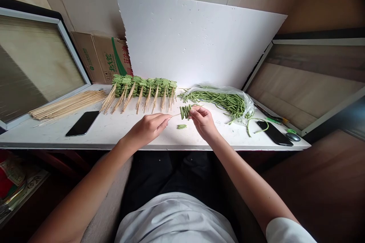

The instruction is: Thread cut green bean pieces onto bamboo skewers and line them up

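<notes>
My left hand is closed on the bare end of a thin wooden skewer. Several short green bean pieces are threaded side by side near its other end. My right hand pinches the bean pieces at the right of the row, its fingertips partly hiding them. Below, a few cut bean pieces lie on the white table. Behind my left hand, finished bean skewers are stacked in a long row, sticks toward me.
Loose bare skewers lie at the left, near a phone. Long green beans spill from a clear plastic bag at the right. Another phone rests near the right edge. A white foam board stands behind, beside a cardboard box.
</notes>
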`<control>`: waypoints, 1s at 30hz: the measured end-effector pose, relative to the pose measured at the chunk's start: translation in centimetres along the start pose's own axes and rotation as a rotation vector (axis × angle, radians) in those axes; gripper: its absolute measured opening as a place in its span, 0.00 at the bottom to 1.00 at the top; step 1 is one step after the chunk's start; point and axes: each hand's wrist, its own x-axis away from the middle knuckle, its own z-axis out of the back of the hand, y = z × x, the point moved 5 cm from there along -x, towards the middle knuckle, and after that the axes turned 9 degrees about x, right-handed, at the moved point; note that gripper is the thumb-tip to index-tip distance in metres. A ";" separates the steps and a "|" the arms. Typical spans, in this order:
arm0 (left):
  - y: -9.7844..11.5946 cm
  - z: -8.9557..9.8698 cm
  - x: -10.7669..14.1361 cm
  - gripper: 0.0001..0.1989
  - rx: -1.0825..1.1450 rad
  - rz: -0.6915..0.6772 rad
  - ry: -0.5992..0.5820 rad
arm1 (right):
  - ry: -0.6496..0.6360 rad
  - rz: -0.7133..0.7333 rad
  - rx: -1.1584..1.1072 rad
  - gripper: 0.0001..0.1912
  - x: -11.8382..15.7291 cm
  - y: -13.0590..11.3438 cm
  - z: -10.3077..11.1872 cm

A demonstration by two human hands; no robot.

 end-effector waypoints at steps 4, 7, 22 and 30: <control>-0.4 0.0 0.0 0.11 0.019 0.039 0.006 | -0.016 -0.021 -0.045 0.19 0.1 0.2 -0.2; -0.9 0.0 0.1 0.11 0.034 0.070 0.003 | -0.031 -0.061 -0.091 0.17 0.0 0.7 -0.1; -2.5 0.6 0.1 0.12 0.093 0.206 -0.044 | -0.087 0.047 0.246 0.22 -0.6 1.6 1.1; -4.7 1.7 0.7 0.13 0.041 0.244 0.008 | -0.349 0.162 0.798 0.13 -0.6 5.3 2.3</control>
